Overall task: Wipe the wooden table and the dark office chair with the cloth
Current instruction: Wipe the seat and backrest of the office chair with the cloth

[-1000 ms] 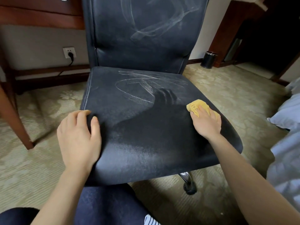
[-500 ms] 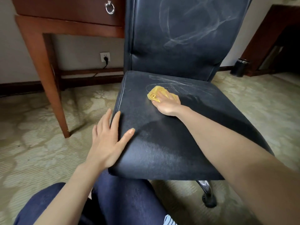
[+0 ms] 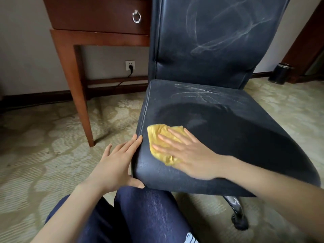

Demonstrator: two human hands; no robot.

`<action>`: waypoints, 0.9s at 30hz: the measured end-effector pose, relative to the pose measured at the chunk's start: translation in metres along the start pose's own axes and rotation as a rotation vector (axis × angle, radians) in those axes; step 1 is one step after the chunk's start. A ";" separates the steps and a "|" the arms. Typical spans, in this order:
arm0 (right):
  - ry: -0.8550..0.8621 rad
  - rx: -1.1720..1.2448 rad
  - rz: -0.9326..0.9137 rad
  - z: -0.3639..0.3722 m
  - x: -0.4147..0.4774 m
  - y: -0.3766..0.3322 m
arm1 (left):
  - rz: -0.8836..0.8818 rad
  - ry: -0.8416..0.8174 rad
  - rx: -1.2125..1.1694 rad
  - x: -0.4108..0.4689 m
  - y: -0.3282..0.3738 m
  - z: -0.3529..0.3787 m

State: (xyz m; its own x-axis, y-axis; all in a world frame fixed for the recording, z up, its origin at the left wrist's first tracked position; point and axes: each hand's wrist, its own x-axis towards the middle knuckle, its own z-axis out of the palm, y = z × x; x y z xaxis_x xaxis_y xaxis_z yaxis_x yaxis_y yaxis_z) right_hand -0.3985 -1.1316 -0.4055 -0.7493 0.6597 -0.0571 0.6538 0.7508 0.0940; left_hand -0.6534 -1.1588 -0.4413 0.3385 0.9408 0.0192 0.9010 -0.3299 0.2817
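While the yellow cloth (image 3: 155, 131) is pressed against the front left corner of the seat of the dark office chair (image 3: 228, 128) by the flat, spread right hand (image 3: 190, 154), the seat's left edge is braced by the left hand (image 3: 115, 163), held straight and unclenched.

Your right hand (image 3: 191, 158) covered much of the cloth (image 3: 157, 132), so what lay beneath your fingers (image 3: 180, 135) could not be told. Past your fingertips, the top edge cut off the chair (image 3: 210, 50) back and the table (image 3: 98, 20) top.
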 end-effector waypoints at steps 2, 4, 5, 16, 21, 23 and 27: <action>0.084 -0.121 -0.105 0.011 -0.024 -0.008 | -0.002 0.006 -0.026 0.000 -0.001 -0.001; 0.100 -0.153 -0.209 0.014 -0.036 -0.003 | -0.006 0.010 -0.020 0.002 -0.001 -0.002; 0.089 -0.140 -0.253 0.013 -0.036 0.003 | -0.009 0.010 -0.009 0.002 0.000 -0.002; 0.041 0.303 0.065 -0.006 0.055 0.049 | -0.052 -0.013 -0.057 0.007 -0.001 -0.007; 0.016 0.371 0.110 -0.013 0.120 0.074 | -0.045 -0.012 -0.105 0.010 -0.006 -0.005; 0.000 0.367 0.222 -0.014 0.146 0.082 | -0.043 -0.012 -0.115 0.011 -0.009 -0.004; 0.036 0.246 0.261 -0.018 0.183 0.081 | -0.052 0.026 -0.065 0.011 -0.015 -0.003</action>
State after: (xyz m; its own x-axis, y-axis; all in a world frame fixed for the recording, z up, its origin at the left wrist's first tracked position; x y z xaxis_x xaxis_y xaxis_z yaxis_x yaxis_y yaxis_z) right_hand -0.4849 -0.9505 -0.3907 -0.5537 0.8323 -0.0269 0.8263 0.5451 -0.1419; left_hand -0.6642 -1.1430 -0.4429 0.2841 0.9584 0.0272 0.8973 -0.2757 0.3447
